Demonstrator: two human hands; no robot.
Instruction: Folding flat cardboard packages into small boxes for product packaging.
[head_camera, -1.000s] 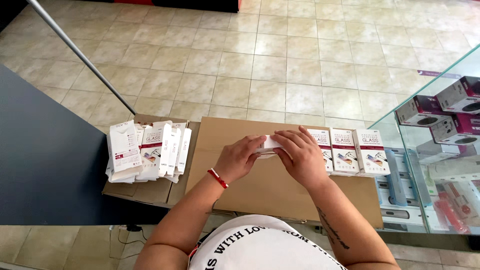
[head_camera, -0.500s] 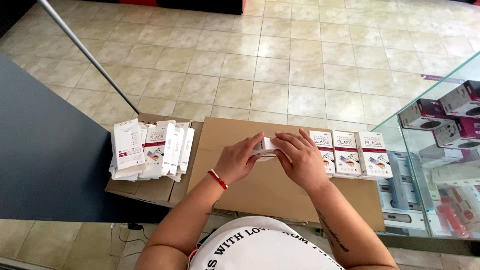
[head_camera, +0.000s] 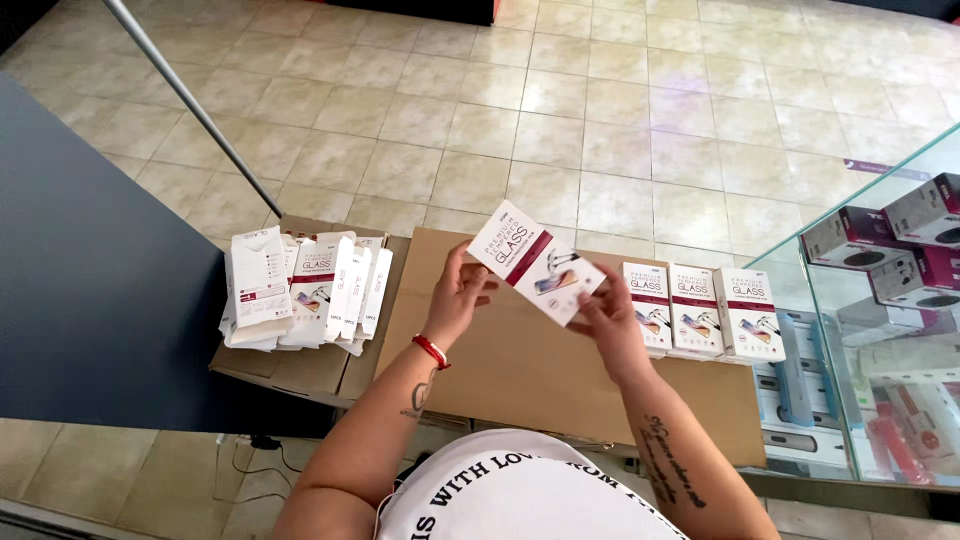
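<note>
Both hands (head_camera: 455, 297) (head_camera: 608, 318) hold a flat white box (head_camera: 535, 262) above cardboard (head_camera: 520, 360)

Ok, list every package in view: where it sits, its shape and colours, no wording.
Flat white box with maroon band: held up by left hand and right hand.
Three matching boxes in a row: on the cardboard sheet, at right.
Loose pile of white and maroon boxes: on the carton at left.
White and purple cartons: on the glass case, at right.

Both hands' fingers (head_camera: 470, 262) holding flat white box (head_camera: 536, 262), above cardboard sheet (head_camera: 520, 365), box row (head_camera: 697, 310) beside
</note>
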